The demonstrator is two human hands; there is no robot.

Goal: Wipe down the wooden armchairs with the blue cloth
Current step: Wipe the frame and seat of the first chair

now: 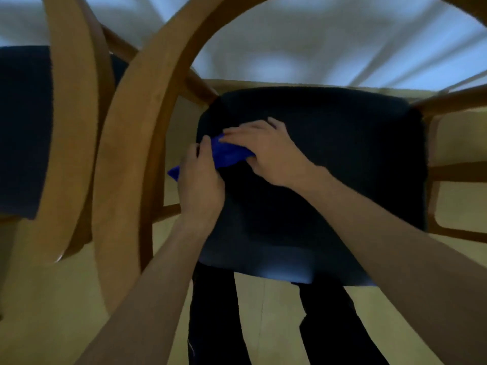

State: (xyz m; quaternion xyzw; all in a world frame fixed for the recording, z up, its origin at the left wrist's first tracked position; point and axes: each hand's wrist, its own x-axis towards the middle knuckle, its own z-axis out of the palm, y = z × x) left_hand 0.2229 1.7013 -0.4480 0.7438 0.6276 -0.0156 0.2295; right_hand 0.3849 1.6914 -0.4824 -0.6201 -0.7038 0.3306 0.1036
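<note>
On the dark seat cushion (329, 159) of the nearer of two wooden armchairs (137, 143), one blue cloth (226, 152) lies bunched near the cushion's left edge, held by two bare hands. Left hand (200, 180) grips its lower end, fingers curled round it; right hand (266, 151) pinches the upper end. Second armchair (71, 127) stands just beside, at left

Two hands hold a blue cloth (226, 152) at the left edge of a dark chair seat (329, 159). The left hand (200, 180) grips one end; the right hand (266, 151) lies over the other. A curved wooden arm (137, 122) arcs just left.
</note>
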